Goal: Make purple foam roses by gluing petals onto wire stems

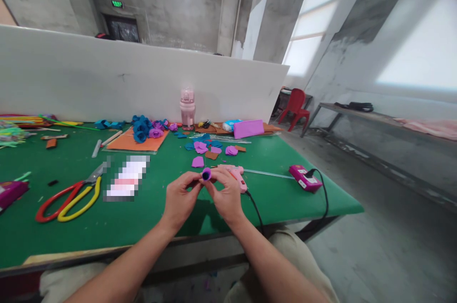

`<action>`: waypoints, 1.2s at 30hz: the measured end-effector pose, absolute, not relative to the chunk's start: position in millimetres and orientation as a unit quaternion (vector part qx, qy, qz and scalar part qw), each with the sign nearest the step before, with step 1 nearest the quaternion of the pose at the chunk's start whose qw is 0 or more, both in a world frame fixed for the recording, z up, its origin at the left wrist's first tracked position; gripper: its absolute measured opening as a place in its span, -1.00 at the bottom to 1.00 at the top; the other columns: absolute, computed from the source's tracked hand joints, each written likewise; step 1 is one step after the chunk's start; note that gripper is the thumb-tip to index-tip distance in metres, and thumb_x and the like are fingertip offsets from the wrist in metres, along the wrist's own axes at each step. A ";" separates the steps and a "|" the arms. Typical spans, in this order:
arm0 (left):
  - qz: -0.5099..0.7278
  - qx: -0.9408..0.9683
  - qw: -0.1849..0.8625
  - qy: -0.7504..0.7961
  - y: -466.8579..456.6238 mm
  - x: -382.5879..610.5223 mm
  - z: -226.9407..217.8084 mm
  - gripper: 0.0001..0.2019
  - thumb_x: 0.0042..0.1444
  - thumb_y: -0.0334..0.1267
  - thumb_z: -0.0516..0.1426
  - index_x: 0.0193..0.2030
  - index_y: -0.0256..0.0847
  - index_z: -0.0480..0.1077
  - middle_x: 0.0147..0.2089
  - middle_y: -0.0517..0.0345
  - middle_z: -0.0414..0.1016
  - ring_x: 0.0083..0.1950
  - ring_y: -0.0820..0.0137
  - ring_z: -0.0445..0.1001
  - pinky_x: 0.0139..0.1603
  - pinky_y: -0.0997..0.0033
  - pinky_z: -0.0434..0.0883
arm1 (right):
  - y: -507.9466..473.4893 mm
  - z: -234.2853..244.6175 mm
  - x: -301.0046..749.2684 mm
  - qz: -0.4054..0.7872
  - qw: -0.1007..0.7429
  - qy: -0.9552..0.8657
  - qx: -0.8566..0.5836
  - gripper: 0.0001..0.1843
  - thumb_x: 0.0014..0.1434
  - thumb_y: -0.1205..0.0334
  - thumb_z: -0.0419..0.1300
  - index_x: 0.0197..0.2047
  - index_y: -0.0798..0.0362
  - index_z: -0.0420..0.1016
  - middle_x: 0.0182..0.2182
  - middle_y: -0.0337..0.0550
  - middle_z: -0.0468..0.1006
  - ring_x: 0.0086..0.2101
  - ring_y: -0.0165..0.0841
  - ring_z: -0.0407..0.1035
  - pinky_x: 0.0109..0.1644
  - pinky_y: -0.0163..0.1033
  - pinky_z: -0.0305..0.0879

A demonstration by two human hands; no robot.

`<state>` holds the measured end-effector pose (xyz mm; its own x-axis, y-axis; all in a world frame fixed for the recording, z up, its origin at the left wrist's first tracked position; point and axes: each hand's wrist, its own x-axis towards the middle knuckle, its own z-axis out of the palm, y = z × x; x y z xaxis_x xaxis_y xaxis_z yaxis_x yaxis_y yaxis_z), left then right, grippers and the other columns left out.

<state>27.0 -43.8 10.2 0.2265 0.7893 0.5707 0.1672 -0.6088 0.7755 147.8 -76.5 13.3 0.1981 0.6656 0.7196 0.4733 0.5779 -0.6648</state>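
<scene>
"Purple roll (206, 174): position?"

"Held above the near middle of the green table (121, 227), its dark opening turned toward the camera."

"Grip?"

"Left hand (180, 200) and right hand (228, 198) are both closed at the fingertips, pinching the roll from either side."

"Room to the right?"

"A pink glue gun (240, 180) lies just beyond the right hand, its black cable (255, 208) falling over the near edge. A clear stick (267, 173) extends from its rear toward a purple box (302, 180) near the table's right edge."

"Room to the left?"

"A stretch of green surface separates the left hand from the red-and-yellow scissors (79, 197), which lie inside the near edge."

"Far side?"

"Loose petals (200, 147) lie scattered beyond the hands; a white panel (143, 82) bounds the far edge."
</scene>
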 end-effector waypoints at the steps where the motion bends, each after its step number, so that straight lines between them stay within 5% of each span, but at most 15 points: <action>1: 0.527 0.725 0.295 0.330 -43.9 27.1 10.4 -0.91 0.02 -0.34 0.13 -0.36 -0.21 0.47 -0.37 0.18 0.52 -0.34 0.45 0.44 -0.29 0.57 0.34 | -76.5 12.9 147.9 0.078 0.628 -0.628 -0.453 -0.88 0.08 0.33 0.17 -0.33 -0.01 0.55 -0.38 -0.15 0.54 -0.32 -0.36 0.39 -0.18 -0.24 0.31; 22: 0.449 0.635 0.520 0.354 -43.7 34.5 9.2 -0.95 -0.08 -0.36 0.15 -0.45 -0.26 0.44 -0.59 0.26 0.42 -0.54 0.51 0.35 -0.46 0.56 0.31 | -74.2 8.6 146.7 0.152 0.627 -0.539 -0.542 -0.91 -0.01 0.24 0.22 -0.41 0.08 0.51 -0.46 -0.17 0.53 -0.43 -0.37 0.38 -0.31 -0.27 0.32; 28: 0.436 0.546 0.628 0.344 -43.9 36.8 8.7 -0.87 -0.16 -0.28 0.25 -0.46 -0.29 0.44 -0.58 0.25 0.41 -0.57 0.53 0.35 -0.50 0.54 0.33 | -68.5 6.2 148.9 0.319 0.630 -0.478 -0.523 -0.73 -0.06 0.08 0.26 -0.35 0.11 0.53 -0.45 -0.15 0.54 -0.43 -0.36 0.38 -0.32 -0.28 0.32; 32: 0.413 0.492 0.690 0.333 -42.7 36.1 7.9 -0.79 -0.18 -0.23 0.29 -0.43 -0.31 0.44 -0.49 0.17 0.46 -0.54 0.54 0.38 -0.50 0.54 0.34 | -64.2 3.2 152.7 0.477 0.645 -0.381 -0.460 -0.56 0.06 -0.10 0.09 -0.30 0.11 0.55 -0.40 -0.11 0.54 -0.42 -0.39 0.38 -0.35 -0.30 0.31; 36: 0.407 0.485 0.701 0.328 -40.9 35.1 5.9 -0.78 -0.19 -0.23 0.30 -0.41 -0.31 0.46 -0.46 0.17 0.46 -0.54 0.55 0.37 -0.50 0.54 0.35 | -63.7 1.0 154.9 0.499 0.628 -0.406 -0.438 -0.65 0.01 -0.01 0.18 -0.32 0.10 0.57 -0.44 -0.15 0.54 -0.46 -0.44 0.35 -0.32 -0.30 0.30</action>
<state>35.1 -40.9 5.9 0.4527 0.8893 -0.0651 -0.2518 0.1976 0.9474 154.9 -63.7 1.0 0.1714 0.9825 0.0732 -0.2708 0.1184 -0.9553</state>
